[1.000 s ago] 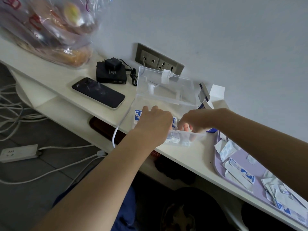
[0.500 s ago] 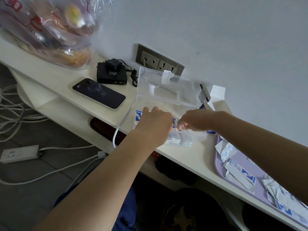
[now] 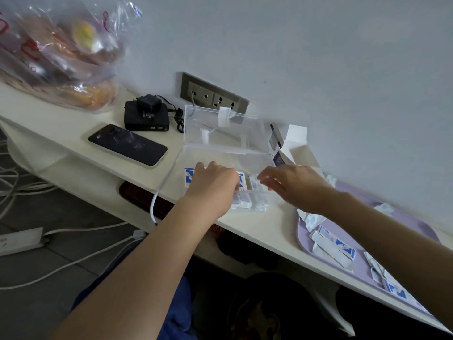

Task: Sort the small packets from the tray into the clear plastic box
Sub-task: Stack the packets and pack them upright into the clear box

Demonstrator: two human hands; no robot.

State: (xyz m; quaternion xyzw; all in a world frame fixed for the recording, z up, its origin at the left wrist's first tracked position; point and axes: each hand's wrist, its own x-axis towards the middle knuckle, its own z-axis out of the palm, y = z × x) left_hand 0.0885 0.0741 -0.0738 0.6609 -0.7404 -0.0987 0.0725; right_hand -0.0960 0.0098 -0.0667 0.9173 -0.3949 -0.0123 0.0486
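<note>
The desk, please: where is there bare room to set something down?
Free: between the phone and the plastic bag, and the front strip between the clear plastic box and the tray. The tray is crowded with packets.

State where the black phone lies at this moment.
In the head view the black phone lies flat on the white shelf, left of the clear plastic box and just in front of the small black device.

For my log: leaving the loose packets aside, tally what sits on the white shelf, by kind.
Phone: 1
Black device box: 1
Power adapter on top of it: 1
Clear plastic box: 1
Purple tray: 1
Plastic bag of food: 1
Open cardboard carton: 1
Total: 7
</note>
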